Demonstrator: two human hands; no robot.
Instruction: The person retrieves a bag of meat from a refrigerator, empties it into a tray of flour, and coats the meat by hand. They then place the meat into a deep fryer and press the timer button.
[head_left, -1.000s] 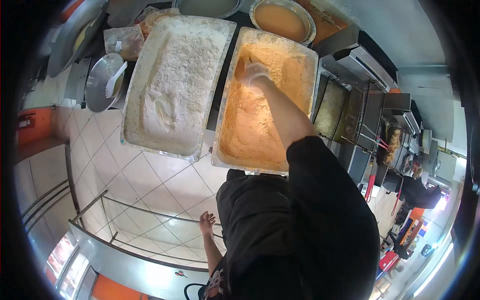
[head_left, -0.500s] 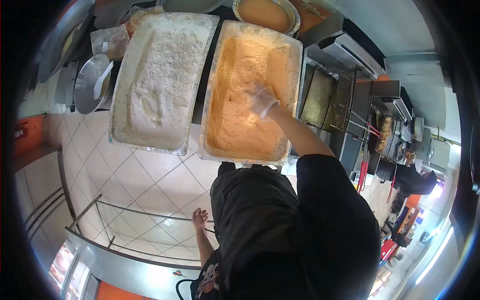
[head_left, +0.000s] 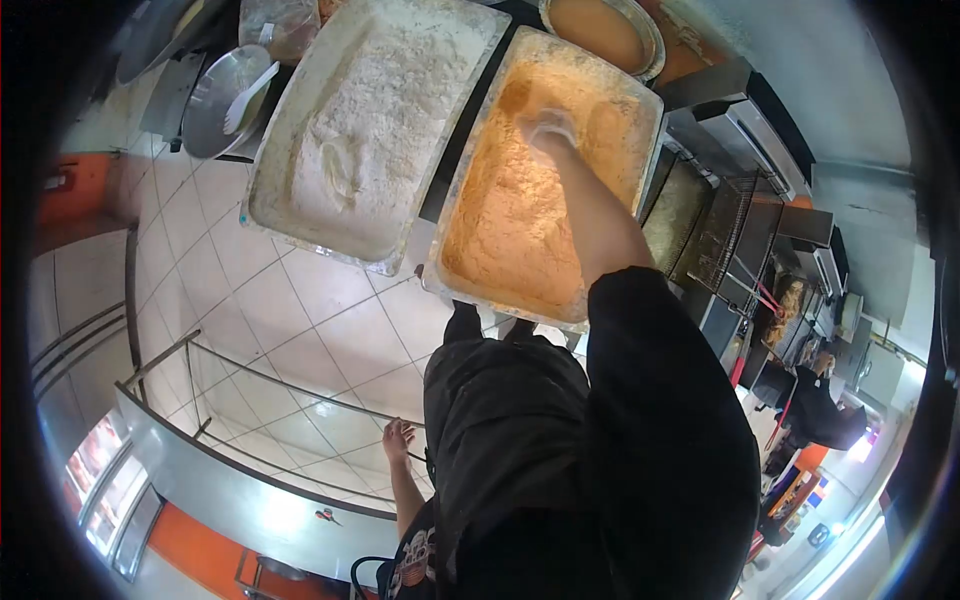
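My right hand [head_left: 545, 130], in a clear plastic glove, is in the far half of a long tub of orange powder [head_left: 515, 235]. Motion smears its fingers, so I cannot tell whether they grip anything. My left hand [head_left: 398, 437] hangs low at my side, bare, its fingers loosely bent and apart with nothing in them. Left of the orange powder is a second tub of white, flour-like powder [head_left: 395, 110]. A pale lump coated in white powder [head_left: 338, 172] lies in its near half.
A metal bowl [head_left: 205, 115] with a white spoon-like utensil [head_left: 248, 98] stands at far left. Behind the orange tub is a round pan of orange liquid [head_left: 600, 35]. Fryers with wire baskets [head_left: 730, 225] line the right. A steel counter [head_left: 270, 505] with scissors [head_left: 327, 516] lies behind me.
The view has turned, so the tubs appear tilted and shifted right. My right hand has moved toward the far end of the orange tub. My left hand stays at my side.
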